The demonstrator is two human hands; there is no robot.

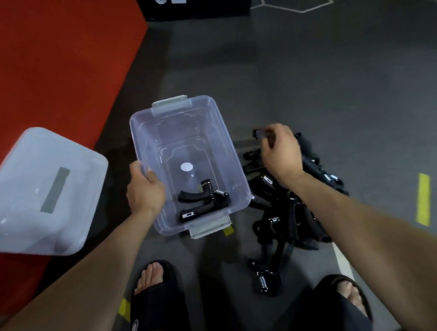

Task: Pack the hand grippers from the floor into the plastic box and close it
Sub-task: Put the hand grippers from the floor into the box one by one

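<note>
Plastic box (211, 130) open; one hand gripper (204, 200) inside.
Left hand (144, 189) grips the 9 o'clock rim; right hand (281, 153) pinches a gripper handle (260, 133) at 3 o'clock.

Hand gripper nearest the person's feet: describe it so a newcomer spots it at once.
Start at the clear plastic box on the dark floor; right of it lies a pile of hand grippers. Below the pile, toward the sandals, one hand gripper lies somewhat apart from it. Its bare silver coil spring faces up.

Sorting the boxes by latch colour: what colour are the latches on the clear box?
Grey, on both ends of the plastic box, seen in the head view: near latch.
</note>
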